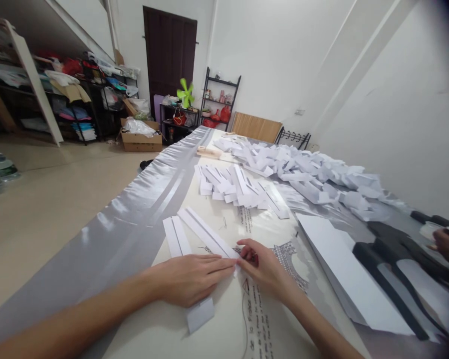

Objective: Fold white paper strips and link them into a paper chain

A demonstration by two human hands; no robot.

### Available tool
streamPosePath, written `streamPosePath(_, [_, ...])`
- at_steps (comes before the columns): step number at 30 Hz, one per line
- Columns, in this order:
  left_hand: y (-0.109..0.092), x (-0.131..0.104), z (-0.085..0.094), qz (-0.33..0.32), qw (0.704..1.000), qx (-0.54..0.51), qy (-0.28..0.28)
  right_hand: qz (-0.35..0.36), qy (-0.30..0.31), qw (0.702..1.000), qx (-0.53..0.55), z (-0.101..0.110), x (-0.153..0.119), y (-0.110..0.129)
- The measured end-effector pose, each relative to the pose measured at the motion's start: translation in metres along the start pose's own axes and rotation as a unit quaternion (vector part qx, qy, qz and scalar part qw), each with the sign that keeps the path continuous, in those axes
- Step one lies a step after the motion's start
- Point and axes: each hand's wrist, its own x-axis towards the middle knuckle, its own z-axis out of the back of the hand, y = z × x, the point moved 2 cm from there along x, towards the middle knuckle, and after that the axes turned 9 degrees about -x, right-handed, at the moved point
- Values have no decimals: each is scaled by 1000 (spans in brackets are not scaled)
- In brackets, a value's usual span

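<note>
Both forearms reach in: left hand (189, 279) lies flat, fingers extended, pressing a long folded white paper strip (205, 232), while right hand (265, 269) pinches the strip's edge just beside the left fingertips. Second flat strip (176, 237) lies just beyond the left hand. Piles of folded strips (243, 187) sit farther off on the glossy printed table cover (127, 224); white sheets (344, 269) lie right of the right hand.

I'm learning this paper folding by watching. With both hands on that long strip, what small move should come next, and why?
Probably slide the right hand along the strip to press its crease. The left hand already pins the near end flat, and the strip's far part lies unpressed beside another folded strip.
</note>
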Motion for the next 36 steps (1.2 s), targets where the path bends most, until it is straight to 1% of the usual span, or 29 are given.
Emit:
streamPosePath(3, [0, 2, 2, -7, 1000, 6, 10, -22, 24, 999, 1, 2, 0, 1])
streamPosePath(6, [-1, 3, 5, -14, 1000, 16, -7, -34, 39, 999, 4, 3, -2, 5])
streamPosePath(8, [-2, 3, 7, -20, 999, 28, -25, -31, 36, 999, -3, 4, -2, 6])
streamPosePath(10, [-3, 4, 8, -30, 998, 41, -42, -12, 17, 1000, -8, 5, -3, 6])
streamPosePath(12, [-5, 4, 9, -41, 996, 55, -57, 9, 6, 1000, 10, 7, -3, 5])
streamPosePath(14, [-6, 4, 8, -52, 994, 73, -66, 8, 19, 999, 45, 8, -2, 3])
streamPosePath(16, [-6, 4, 7, -63, 991, 97, -73, -9, 43, 996, 82, 10, -2, 3])
streamPosePath(19, [-6, 5, 6, -83, 980, 143, -107, -27, 74, 988, 131, 11, -2, 9])
streamPosePath(23, [-12, 4, 11, -133, 957, 201, -164, -36, 112, 970, 212, 8, -4, 20])
streamPosePath(25, [-16, 2, 14, -150, 946, 218, -187, -42, 115, 969, 213, 8, -6, 23])
streamPosePath(27, [-19, 0, 17, -149, 938, 237, -206, -47, 113, 971, 206, 11, -8, 25])
streamPosePath(29, [-21, -2, 18, -137, 932, 250, -222, -40, 139, 961, 235, 15, -10, 29])
streamPosePath(32, [-21, -3, 17, -128, 930, 255, -231, 0, 181, 938, 297, 18, -12, 36])
streamPosePath(34, [-21, -1, 15, -132, 927, 263, -232, 30, 174, 935, 308, 18, -12, 39])
streamPosePath(36, [-20, 0, 14, -130, 926, 269, -229, 53, 157, 941, 296, 18, -11, 36])
